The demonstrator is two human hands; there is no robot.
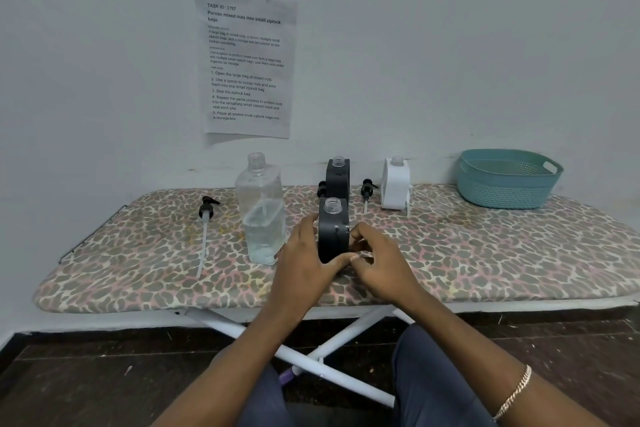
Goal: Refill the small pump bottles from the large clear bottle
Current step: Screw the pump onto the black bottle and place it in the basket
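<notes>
A small black bottle (pixel 333 236) with an open clear neck stands upright near the front middle of the board. My left hand (pixel 304 262) grips its left side and base. My right hand (pixel 379 262) touches its right edge with fingertips. Just to the left stands the large clear bottle (pixel 261 215), uncapped and about a third full of clear liquid. A second black bottle (pixel 337 178) and a white bottle (pixel 395 185) stand uncapped at the back. Loose black pump heads lie at the left (pixel 207 210), beside the back black bottle (pixel 322 188), and beside the white bottle (pixel 366 189).
Everything sits on a leopard-print ironing board (pixel 485 253) against a pale wall. A teal slotted basket (pixel 507 180) stands at the back right. A printed sheet (pixel 246 62) hangs on the wall. White crossed legs (pixel 332 347) show below, above a dark floor.
</notes>
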